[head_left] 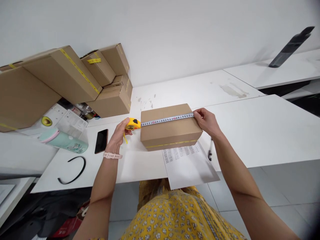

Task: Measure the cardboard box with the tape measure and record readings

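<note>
A closed brown cardboard box (pixel 172 132) rests on the white table in front of me. Across its top lies the silver blade of a tape measure (pixel 133 124), pulled out from a yellow case. My left hand (pixel 120 131) is wrapped round that case at the box's left edge; a yellow strap dangles below. At the right edge, my right hand (pixel 206 120) pinches the blade's end against the box. Partly under the box is a printed sheet of paper (pixel 190 170), and a pen (pixel 210 150) lies close to my right wrist.
Several cardboard boxes (pixel 110 101) are stacked at the back left. Near them stand a mint green bottle (pixel 66 141), a phone (pixel 101 141) and a black headband (pixel 81 170). A dark bottle-like object (pixel 287 50) is at the far right. The table's front edge (pixel 282 163) is near me.
</note>
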Available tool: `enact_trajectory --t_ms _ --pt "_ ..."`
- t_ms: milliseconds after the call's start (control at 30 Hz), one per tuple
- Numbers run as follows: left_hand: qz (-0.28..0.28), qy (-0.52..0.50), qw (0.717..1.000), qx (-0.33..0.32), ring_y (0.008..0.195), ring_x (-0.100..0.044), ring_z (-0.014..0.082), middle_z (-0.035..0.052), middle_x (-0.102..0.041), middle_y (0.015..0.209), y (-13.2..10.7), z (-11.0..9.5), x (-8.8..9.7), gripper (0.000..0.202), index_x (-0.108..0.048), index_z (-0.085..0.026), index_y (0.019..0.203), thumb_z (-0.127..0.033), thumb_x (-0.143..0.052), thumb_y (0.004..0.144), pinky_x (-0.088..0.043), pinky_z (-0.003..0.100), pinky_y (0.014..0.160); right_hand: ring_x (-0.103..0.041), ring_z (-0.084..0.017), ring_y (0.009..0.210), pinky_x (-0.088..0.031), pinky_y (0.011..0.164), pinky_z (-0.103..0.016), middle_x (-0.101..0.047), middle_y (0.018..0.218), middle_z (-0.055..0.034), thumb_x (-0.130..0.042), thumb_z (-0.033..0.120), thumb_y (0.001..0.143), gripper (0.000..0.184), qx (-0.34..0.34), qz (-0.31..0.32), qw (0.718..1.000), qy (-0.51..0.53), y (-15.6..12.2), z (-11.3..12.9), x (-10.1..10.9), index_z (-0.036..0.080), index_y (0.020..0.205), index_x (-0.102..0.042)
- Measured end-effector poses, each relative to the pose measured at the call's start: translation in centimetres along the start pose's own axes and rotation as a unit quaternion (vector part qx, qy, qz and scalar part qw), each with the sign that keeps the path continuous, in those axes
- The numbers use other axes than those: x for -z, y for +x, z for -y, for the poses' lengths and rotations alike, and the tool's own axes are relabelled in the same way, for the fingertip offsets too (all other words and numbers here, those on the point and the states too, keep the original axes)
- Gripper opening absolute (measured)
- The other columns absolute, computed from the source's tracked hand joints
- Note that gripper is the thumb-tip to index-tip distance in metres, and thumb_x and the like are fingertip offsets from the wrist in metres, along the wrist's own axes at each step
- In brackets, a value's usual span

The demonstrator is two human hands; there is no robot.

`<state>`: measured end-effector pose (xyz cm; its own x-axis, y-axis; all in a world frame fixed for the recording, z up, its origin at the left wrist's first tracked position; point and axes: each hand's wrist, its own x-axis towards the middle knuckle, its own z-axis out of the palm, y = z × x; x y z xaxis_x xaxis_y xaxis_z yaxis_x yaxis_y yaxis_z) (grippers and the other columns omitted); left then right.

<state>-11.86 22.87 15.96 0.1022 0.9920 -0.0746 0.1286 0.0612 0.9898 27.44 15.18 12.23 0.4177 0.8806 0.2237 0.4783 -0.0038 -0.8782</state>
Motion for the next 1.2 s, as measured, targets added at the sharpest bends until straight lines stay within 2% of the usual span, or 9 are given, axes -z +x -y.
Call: enact_trajectory --t_ms 100,200,267,400,633,900,1200 --pt "0.002 0.0 1.0 0.001 0.048 -0.051 0.0097 0.0015 -0.067 0.071 0.0 0.0 0.0 0.058 -0.067 -0.014 0.09 -0.069 -0.073 0.072 -0.05 0.025 0.052 -0.062 -0.021 0.085 -0.049 0.076 -0.036 -0.07 0.093 -0.0046 -0.067 0.041 0.082 0.019 -0.038 0.003 0.997 0.066 0.4 -0.6 -0.5 0.023 0.085 -0.063" --pt "0.005 0.002 1.0 0.001 0.048 -0.051 0.0097 0.0016 -0.068 0.071 -0.1 0.0 0.1 0.056 -0.067 -0.015 0.09 -0.068 -0.073 0.074 -0.05 0.025 0.052 -0.063 -0.02 0.088 -0.051 0.075 -0.033 -0.068 0.098 -0.0029 -0.073 0.038 0.075 0.028 -0.074 -0.011 0.982 0.171 0.7 -1.1 -1.1 0.025 0.096 -0.062" --pt "0.008 0.004 1.0 0.003 0.049 -0.052 0.0098 0.0026 -0.07 0.074 -0.1 -0.1 0.1 0.056 -0.068 -0.015 0.091 -0.068 -0.072 0.075 -0.05 0.025 0.052 -0.063 -0.019 0.087 -0.052 0.075 -0.033 -0.068 0.097 -0.0024 -0.074 0.039 0.073 0.031 -0.089 -0.006 0.975 0.203 0.7 -1.2 -1.4 0.025 0.099 -0.063" --pt "0.004 0.012 1.0 0.009 0.051 -0.053 0.0099 0.0038 -0.071 0.076 -0.1 -0.2 0.5 0.058 -0.07 -0.014 0.093 -0.068 -0.074 0.074 -0.051 0.025 0.054 -0.061 -0.018 0.08 -0.049 0.07 -0.032 -0.069 0.091 -0.002 -0.074 0.037 0.073 0.025 -0.11 0.006 0.973 0.205 0.5 -0.8 -1.3 0.023 0.092 -0.066" --pt "-0.009 0.018 1.0 0.018 0.05 -0.053 0.0101 0.0055 -0.071 0.075 0.0 0.2 1.5 0.062 -0.072 -0.014 0.091 -0.072 -0.072 0.072 -0.052 0.025 0.054 -0.062 -0.018 0.078 -0.049 0.068 -0.032 -0.071 0.092 -0.0022 -0.076 0.035 0.073 0.021 -0.103 -0.02 0.975 0.195 0.3 -1.0 -1.4 0.024 0.091 -0.069" --pt "0.015 0.016 1.0 0.015 0.055 -0.057 0.0118 0.0065 -0.073 0.078 0.4 0.3 1.2 0.057 -0.073 -0.015 0.093 -0.07 -0.071 0.077 -0.052 0.024 0.054 -0.063 -0.017 0.079 -0.05 0.067 -0.03 -0.071 0.093 -0.0019 -0.078 0.033 0.072 0.022 -0.108 -0.025 0.971 0.21 0.2 -1.2 -1.6 0.024 0.09 -0.07" --pt "0.001 0.021 1.0 0.009 0.054 -0.057 0.0125 0.0059 -0.072 0.074 1.4 -0.1 1.2 0.058 -0.071 -0.015 0.089 -0.071 -0.072 0.075 -0.051 0.025 0.055 -0.063 -0.018 0.082 -0.051 0.068 -0.032 -0.072 0.097 -0.0033 -0.076 0.034 0.075 0.021 -0.084 -0.016 0.976 0.2 0.1 -1.3 -1.7 0.024 0.092 -0.069"
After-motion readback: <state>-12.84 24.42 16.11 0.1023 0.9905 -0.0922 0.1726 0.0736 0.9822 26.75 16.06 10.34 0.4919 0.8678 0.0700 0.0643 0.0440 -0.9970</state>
